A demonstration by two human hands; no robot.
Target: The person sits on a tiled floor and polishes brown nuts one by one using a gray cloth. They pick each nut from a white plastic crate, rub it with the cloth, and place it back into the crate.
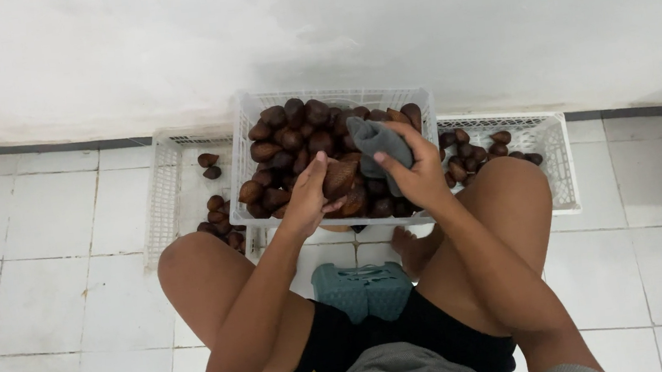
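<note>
Tiled floor [56,297]; hands [307,197] wiping brown scaly fruit [340,178].

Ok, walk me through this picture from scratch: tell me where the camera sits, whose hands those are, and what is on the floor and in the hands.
There is no machine here. The single picture comes from a camera worn on a person's head, looking down at their own lap and hands. The person sits low over a white tiled floor, knees apart, on what looks like a small teal stool. In front stands a white plastic crate heaped with brown, scaly, pointed fruits. Two more white crates flank it: the left crate holds a few fruits, the right crate rather more. The left hand holds one brown fruit. The right hand grips a grey cloth against it.
</note>
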